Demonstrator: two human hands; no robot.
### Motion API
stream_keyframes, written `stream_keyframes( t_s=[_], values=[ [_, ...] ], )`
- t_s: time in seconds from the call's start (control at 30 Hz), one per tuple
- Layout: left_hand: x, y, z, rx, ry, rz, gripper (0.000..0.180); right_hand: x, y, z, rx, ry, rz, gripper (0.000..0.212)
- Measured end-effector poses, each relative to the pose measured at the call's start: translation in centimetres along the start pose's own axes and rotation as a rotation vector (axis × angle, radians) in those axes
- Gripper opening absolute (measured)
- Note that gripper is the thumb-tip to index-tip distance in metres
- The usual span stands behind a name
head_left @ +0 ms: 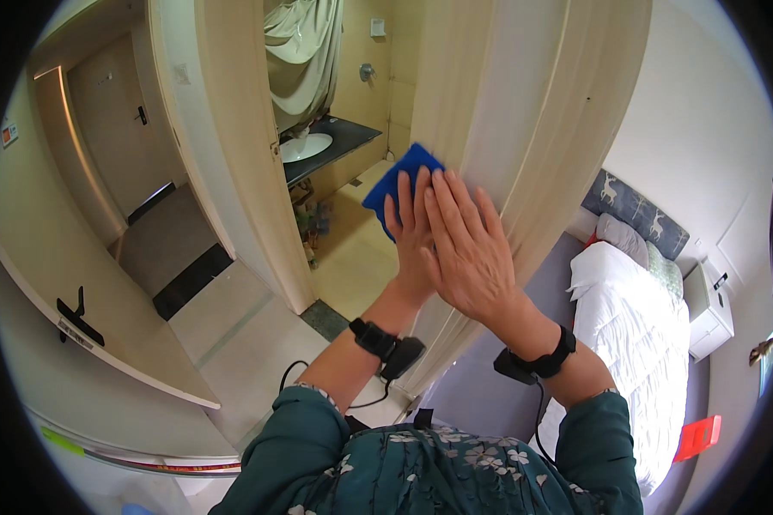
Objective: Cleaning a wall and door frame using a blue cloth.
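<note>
My left hand point(413, 225) presses a blue cloth point(415, 158) against the edge of the cream door frame point(520, 103). Its fingers lie stretched over the cloth, which sticks out past the fingertips and along the hand's outer side. My right hand point(472, 245) lies flat beside it with fingers extended, partly overlapping the left hand and hiding its thumb side. Whether any cloth runs under the right palm is hidden. Both wrists wear black bands with small devices, the left one point(386, 348) and the right one point(537, 358), each with a cable.
Through the doorway is a bathroom with a white basin point(306, 148) in a dark counter and a draped pale curtain point(305, 56). An open door with a black handle point(81, 318) stands at the left. To the right are a bed point(631, 343) and a white bedside cabinet point(709, 311).
</note>
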State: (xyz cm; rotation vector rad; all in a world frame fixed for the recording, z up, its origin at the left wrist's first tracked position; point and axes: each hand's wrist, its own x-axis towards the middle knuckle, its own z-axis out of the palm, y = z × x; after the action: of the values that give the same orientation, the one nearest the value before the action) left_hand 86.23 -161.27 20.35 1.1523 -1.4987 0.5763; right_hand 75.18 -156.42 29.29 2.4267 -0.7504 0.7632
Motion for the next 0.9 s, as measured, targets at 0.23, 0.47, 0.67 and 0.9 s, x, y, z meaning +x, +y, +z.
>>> stream_keyframes(
  t_s=[0.23, 0.47, 0.67, 0.9],
  values=[
    [-5.7, -0.1, 2.4, -0.062, -0.012, -0.193, 0.079, 0.3, 1.8, 0.9, -0.135, -0.076, -0.126, 0.065],
    [-10.9, 1.2, 3.2, -0.143, -0.034, -0.267, 0.084, -2.0, 2.1, 4.5, -0.351, -0.064, -0.191, 0.061],
    [-5.9, 0.3, 2.6, -0.118, 0.009, -0.208, 0.081, 0.9, 2.5, 1.7, -0.334, -0.104, -0.268, 0.062],
    [-19.9, -0.9, 4.9, -0.248, -0.014, -0.439, 0.089, -0.9, 1.7, 4.1, -0.531, -0.303, -0.449, 0.067]
  ],
)
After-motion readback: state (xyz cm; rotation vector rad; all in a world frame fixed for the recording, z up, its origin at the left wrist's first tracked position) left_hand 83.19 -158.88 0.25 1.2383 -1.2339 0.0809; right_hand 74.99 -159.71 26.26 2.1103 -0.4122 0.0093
